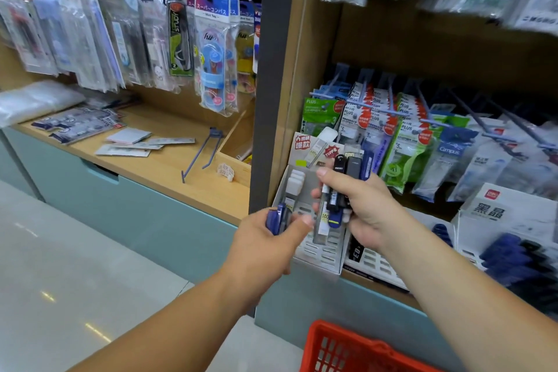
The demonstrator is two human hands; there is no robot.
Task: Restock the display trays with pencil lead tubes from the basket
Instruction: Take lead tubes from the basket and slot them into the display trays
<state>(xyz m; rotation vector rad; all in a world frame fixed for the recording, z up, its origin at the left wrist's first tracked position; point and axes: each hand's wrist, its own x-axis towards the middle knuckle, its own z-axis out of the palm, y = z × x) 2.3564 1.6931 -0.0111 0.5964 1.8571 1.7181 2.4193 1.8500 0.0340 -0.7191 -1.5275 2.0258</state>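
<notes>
Blue plastic pencil lead tube [276, 217] pinched by left hand [265, 244] at centre frame; black, blue, clear tubes [338, 199] bunched in right hand [371, 211] above white slotted display tray [320, 254]. Probably light, slick: best gripped mid-barrel.

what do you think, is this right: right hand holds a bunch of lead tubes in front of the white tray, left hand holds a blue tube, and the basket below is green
One thing is off: the basket is red, not green, as the head view shows. The rest stands: the right hand holds a bunch of lead tubes in front of the white tray, and the left hand holds a blue tube.
</notes>
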